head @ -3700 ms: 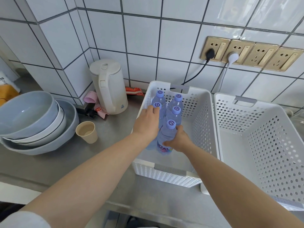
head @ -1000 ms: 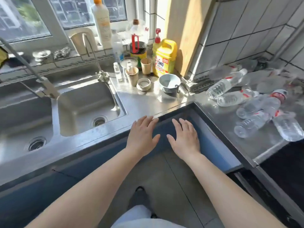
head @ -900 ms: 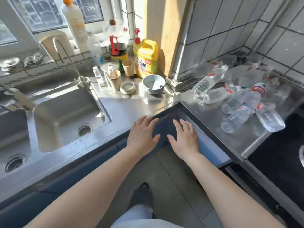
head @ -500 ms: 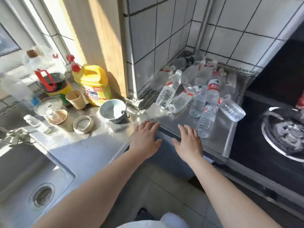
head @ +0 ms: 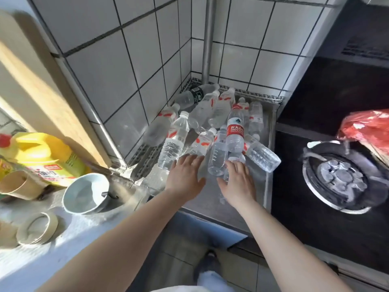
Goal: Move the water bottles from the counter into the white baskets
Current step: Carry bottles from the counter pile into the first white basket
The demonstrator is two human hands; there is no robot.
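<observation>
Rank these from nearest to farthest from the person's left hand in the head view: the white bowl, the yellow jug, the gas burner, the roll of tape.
From the left hand:
1. White bowl, just to its left on the counter.
2. Yellow jug, further left, by the wooden board.
3. Gas burner, off to the right, and roll of tape, at lower left: too close to call.

Both hands, left hand [head: 185, 175] and right hand [head: 237, 182], reach flat-fingered over the steel counter [head: 210, 199] toward piled water bottles [head: 212, 123] in the far corner.
</observation>
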